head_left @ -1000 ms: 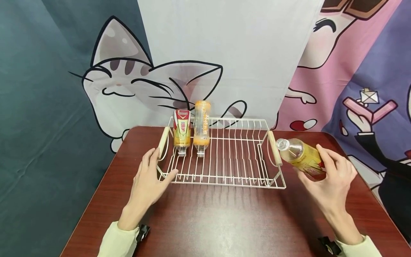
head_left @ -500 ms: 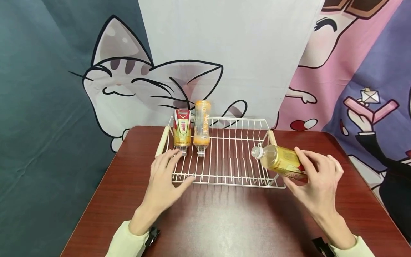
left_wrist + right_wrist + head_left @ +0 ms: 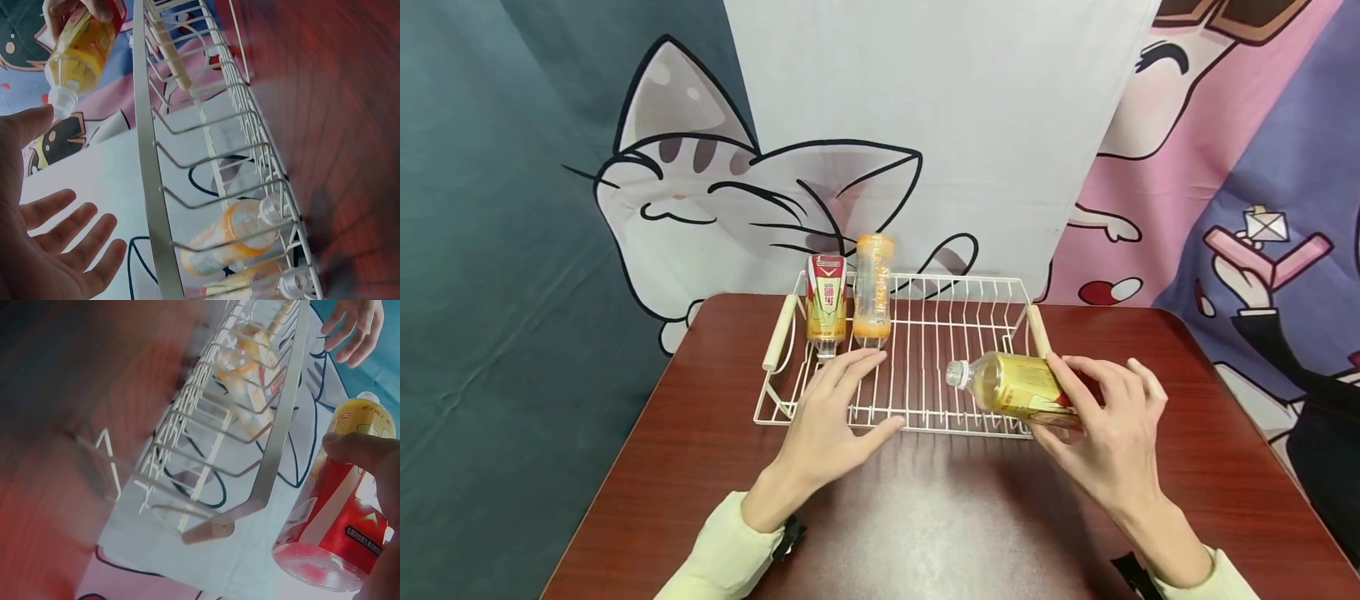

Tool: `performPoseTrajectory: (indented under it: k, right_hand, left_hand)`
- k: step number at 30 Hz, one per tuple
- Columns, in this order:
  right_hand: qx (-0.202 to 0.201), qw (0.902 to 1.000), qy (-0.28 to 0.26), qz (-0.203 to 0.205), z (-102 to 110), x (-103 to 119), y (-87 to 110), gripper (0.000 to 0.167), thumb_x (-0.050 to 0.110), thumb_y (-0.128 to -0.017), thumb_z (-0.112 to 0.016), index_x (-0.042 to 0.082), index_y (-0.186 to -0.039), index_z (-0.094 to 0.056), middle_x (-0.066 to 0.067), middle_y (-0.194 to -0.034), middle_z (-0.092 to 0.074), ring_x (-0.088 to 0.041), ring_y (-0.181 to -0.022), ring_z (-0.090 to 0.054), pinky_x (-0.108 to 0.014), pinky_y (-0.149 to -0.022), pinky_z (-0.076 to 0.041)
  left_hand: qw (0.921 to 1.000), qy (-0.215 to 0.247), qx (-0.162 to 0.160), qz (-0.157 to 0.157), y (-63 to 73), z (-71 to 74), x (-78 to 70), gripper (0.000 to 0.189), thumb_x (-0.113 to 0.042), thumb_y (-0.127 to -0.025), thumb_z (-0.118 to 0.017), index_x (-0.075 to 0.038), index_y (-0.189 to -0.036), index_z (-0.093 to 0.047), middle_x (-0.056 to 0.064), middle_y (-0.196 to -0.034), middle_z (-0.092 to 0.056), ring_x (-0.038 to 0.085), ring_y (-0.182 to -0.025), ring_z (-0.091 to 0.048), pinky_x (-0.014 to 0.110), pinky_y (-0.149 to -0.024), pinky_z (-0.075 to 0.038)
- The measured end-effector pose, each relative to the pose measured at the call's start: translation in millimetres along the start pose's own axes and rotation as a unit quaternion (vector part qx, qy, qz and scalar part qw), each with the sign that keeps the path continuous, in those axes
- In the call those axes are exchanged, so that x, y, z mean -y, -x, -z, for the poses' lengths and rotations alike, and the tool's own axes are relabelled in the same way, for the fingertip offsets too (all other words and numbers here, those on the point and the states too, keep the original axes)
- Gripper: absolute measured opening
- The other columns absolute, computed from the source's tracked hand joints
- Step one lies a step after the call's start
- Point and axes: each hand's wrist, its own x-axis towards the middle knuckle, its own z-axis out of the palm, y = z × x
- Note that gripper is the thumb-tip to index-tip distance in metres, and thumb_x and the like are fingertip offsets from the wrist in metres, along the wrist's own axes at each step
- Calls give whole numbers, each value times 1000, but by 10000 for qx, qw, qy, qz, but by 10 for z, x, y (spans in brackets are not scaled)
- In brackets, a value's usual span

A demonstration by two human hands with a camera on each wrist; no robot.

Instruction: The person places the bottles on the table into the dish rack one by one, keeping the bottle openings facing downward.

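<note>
My right hand (image 3: 1108,433) grips a yellow-and-red labelled plastic drink bottle (image 3: 1018,387) around its lower half. It is held sideways above the right side of a white wire rack (image 3: 925,432), the neck pointing left. In the right wrist view, the thumb lies across the bottle's red label (image 3: 331,506). My left hand (image 3: 835,425) hovers over the rack's front left, fingers spread and holding nothing. Two bottles lean at the rack's left, necks toward me: a red-and-yellow one (image 3: 826,300) and a clear one with orange bands (image 3: 872,292), its neck hidden by my left fingers.
The rack has wooden handles, left (image 3: 780,333) and right (image 3: 1038,331), and stands on a reddish-brown table (image 3: 925,517). Close behind the table hangs a cloth backdrop (image 3: 970,125) with cartoon drawings.
The right hand has carried the bottle left, from outside the rack's right handle to over its right part, turning it more level. The left hand has moved right from beside the left handle.
</note>
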Motion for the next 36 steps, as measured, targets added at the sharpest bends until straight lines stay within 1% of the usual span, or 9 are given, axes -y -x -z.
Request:
performPoseTrajectory:
  k: [4, 10, 12, 16, 18, 20, 25, 31, 36]
  right_hand:
    - [68, 9998, -27, 174, -24, 70, -15, 64, 41, -88, -72, 5, -141, -76, -27, -122, -70, -51, -110, -57, -50, -127, -14]
    - [161, 9993, -41, 339, -43, 186, -49, 59, 46, -98, -66, 6, -140, -76, -24, -122, -71, -47, -111, -60, -48, -129, -13]
    - [185, 9991, -54, 381, -42, 224, -59, 58, 44, -97, -66, 6, -139, -76, -23, -121, -71, -47, -111, -61, -48, -129, -14]
    - [253, 9984, -88, 503, -45, 300, -73, 60, 36, -88, -70, 6, -140, -76, -22, -121, -71, -46, -111, -61, -49, -130, -13]
    - [279, 9981, -94, 550, -49, 329, -80, 60, 36, -88, -70, 7, -141, -76, -22, -122, -71, -46, -111, -61, -49, -130, -13]
    - [305, 9978, -75, 577, -52, 350, -88, 59, 39, -92, -70, 7, -141, -76, -21, -122, -71, -45, -111, -61, -49, -130, -13]
    - [324, 9978, -52, 581, -61, 359, -108, 58, 48, -99, -66, 8, -141, -76, -21, -123, -71, -45, -112, -61, -49, -130, -14]
    - [406, 9975, -74, 575, -67, 359, -109, 60, 51, -102, -64, 8, -142, -75, -20, -124, -71, -44, -112, -61, -49, -130, -14]
    - [418, 9973, -106, 597, -77, 368, -115, 61, 53, -104, -62, 8, -142, -75, -19, -124, -72, -43, -113, -61, -48, -130, -14]
  left_hand:
    - [9998, 151, 154, 39, -29, -59, -46, 84, -40, -82, -97, -15, -154, -63, 8, -149, -65, 29, -137, -64, 51, -115, -52]
    - [9968, 680, 414, 118, -74, -173, -125, 87, -40, -82, -99, -17, -157, -60, 5, -152, -63, 26, -142, -61, 49, -119, -50]
    - [9944, 921, 491, 177, -97, -212, -157, 89, -39, -81, -99, -18, -157, -59, 4, -152, -63, 24, -143, -61, 49, -120, -49]
    - [9868, 1415, 708, 354, -134, -276, -229, 92, -37, -80, -101, -20, -159, -58, 2, -153, -62, 22, -141, -61, 49, -118, -50]
    - [9825, 1614, 814, 456, -148, -298, -267, 93, -38, -79, -101, -22, -160, -57, 1, -153, -63, 20, -140, -61, 48, -116, -52]
    - [9788, 1766, 890, 527, -162, -315, -295, 93, -38, -79, -101, -23, -160, -57, 0, -152, -63, 19, -137, -62, 47, -114, -53]
    - [9763, 1911, 892, 474, -186, -337, -332, 91, -37, -78, -101, -22, -158, -60, -1, -147, -67, 17, -134, -64, 46, -114, -53]
    - [9739, 2013, 951, 443, -196, -349, -344, 88, -35, -79, -101, -21, -156, -62, -2, -143, -69, 15, -128, -66, 43, -109, -56]
    - [9728, 2131, 841, 342, -184, -363, -340, 81, -31, -80, -101, -14, -151, -65, 0, -140, -71, 17, -127, -68, 43, -111, -55]
